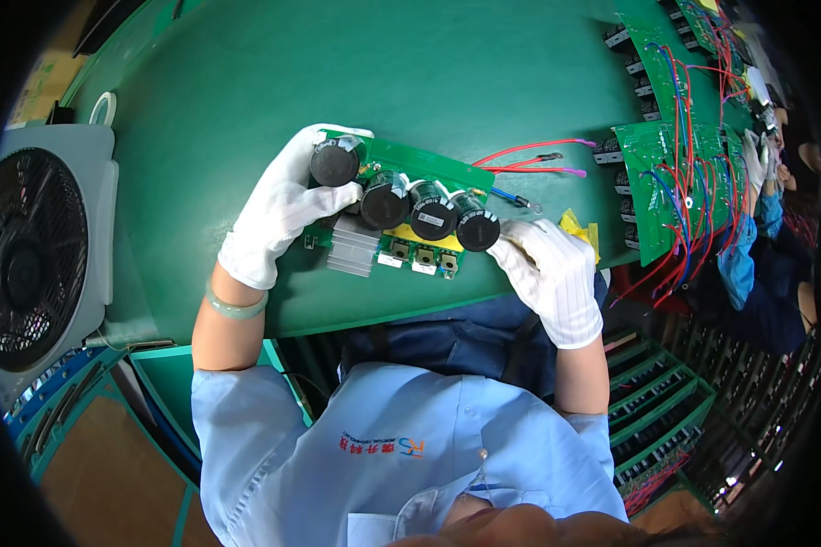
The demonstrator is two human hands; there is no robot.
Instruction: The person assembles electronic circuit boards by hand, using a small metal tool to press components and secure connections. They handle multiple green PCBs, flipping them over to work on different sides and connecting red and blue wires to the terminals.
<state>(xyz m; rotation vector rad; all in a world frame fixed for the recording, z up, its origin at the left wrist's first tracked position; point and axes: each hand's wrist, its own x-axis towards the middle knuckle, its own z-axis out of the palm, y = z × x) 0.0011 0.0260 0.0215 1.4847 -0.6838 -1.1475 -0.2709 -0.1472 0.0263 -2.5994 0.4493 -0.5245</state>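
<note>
A green circuit board point(420, 162) is held tilted above the green work table. It carries several large black capacitors point(385, 201), a silver finned heat sink point(354, 248) and small black components along the near edge. My left hand point(287, 196), in a white glove, grips the board's left end, its thumb across the front between two capacitors. My right hand point(547, 269), also gloved, is closed at the right end beside the last capacitor; its fingertips are partly hidden. Red and blue wires point(534, 164) with metal lugs reach out behind the board to the right.
Several wired boards point(657, 182) stand along the table's right side, their red and blue leads hanging loose. Yellow tape point(579, 230) shows behind my right hand. A grey fan point(41, 246) stands at the left. Another person's gloved hand point(755, 159) is at the far right, near green racks point(661, 401).
</note>
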